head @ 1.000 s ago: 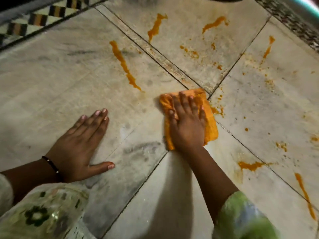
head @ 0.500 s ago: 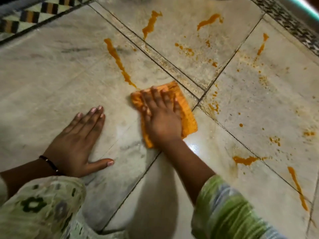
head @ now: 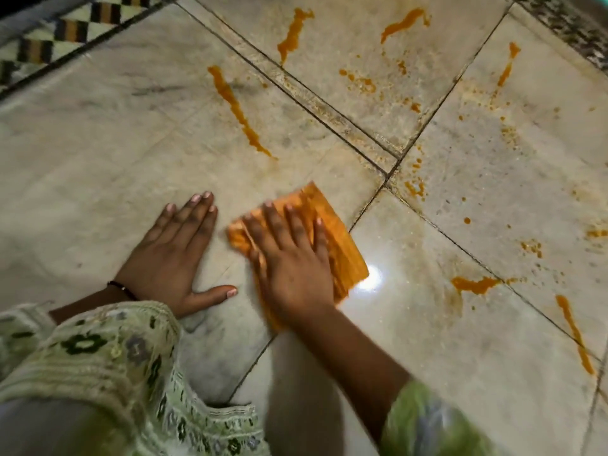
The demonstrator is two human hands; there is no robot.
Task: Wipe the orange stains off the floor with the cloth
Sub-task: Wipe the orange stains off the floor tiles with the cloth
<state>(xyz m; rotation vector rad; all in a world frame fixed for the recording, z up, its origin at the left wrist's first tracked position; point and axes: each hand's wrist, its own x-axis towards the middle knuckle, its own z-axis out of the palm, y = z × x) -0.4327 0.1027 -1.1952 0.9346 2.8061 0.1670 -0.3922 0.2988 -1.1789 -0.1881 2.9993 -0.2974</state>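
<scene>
A folded orange cloth [head: 342, 245] lies flat on the pale marble floor [head: 115, 153]. My right hand [head: 292, 261] presses on it with straight, spread fingers and hides its near-left part. My left hand [head: 174, 255] rests flat on the bare floor just left of the cloth, fingers straight. A long orange streak [head: 238, 110] runs beyond the cloth. More orange stains lie at the top [head: 292, 31], to the right of it [head: 403, 23], at the right [head: 473, 284] and at the lower right [head: 575, 334].
Small orange splatters [head: 414, 185] dot the tiles around the dark grout lines. A chequered tile border [head: 49, 47] runs along the top left and a dark speckled border [head: 572, 24] along the top right. My patterned green clothing [head: 108, 373] fills the bottom left.
My right hand has slid the cloth leftward and toward me, away from the grout crossing, ending close beside my left hand. The left hand has stayed planted.
</scene>
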